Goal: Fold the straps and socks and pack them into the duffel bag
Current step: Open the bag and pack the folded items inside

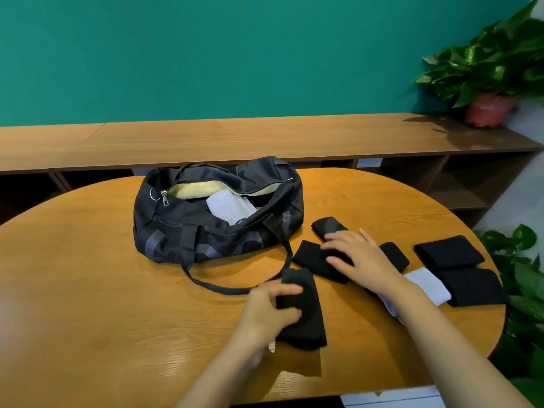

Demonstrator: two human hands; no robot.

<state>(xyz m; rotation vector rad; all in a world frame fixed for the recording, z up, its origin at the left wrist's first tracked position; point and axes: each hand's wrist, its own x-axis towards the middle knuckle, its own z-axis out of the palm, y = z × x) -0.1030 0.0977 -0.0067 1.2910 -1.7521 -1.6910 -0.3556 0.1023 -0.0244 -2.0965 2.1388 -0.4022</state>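
Sock (306, 319), black, gripped by L hand (269, 309), fingers curled round its top, nr table (88, 275) front edge; R hand (360, 257) flat, fingers spread, resting on second sock (312, 257).

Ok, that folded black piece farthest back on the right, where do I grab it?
Probably take the folded black piece by its left end, coming from the left and pinching all layers together. It lies flat and that end is free, while another black bundle sits close along its near side.
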